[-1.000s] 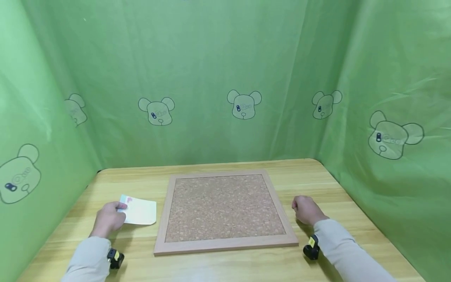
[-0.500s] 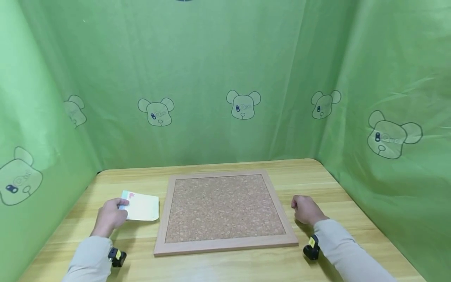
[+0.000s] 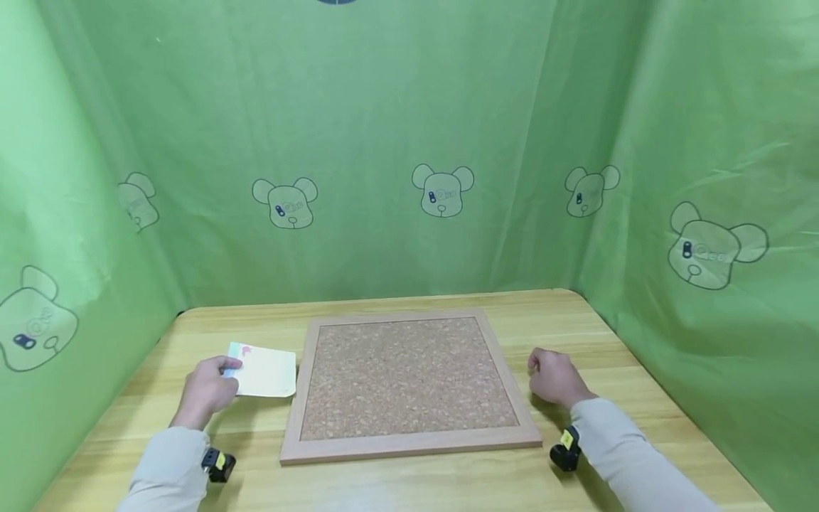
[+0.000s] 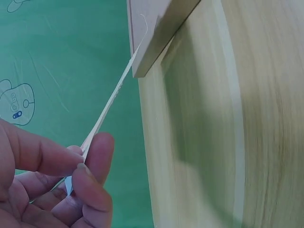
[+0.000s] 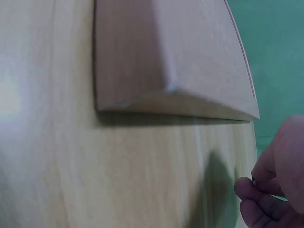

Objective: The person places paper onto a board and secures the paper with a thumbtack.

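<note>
Pinching a pale printed card (image 3: 265, 372) at its left end between thumb and fingers of the left hand (image 3: 206, 391) — held up off the desk (image 3: 409, 487), just beside the left side of the framed corkboard (image 3: 409, 377). Curling the right hand (image 3: 558, 377) in near the opposite side; cannot tell whether gripping anything small. Done, seemingly: lifting the card. Left, seemingly: setting down and letting go — not yet reached.

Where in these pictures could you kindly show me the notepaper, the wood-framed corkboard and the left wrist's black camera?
Notepaper (image 3: 267, 373), head view: middle of its pale face.
Wood-framed corkboard (image 3: 408, 377), head view: centre of its cork surface.
Left wrist's black camera (image 3: 220, 466), head view: middle of its housing.
</note>
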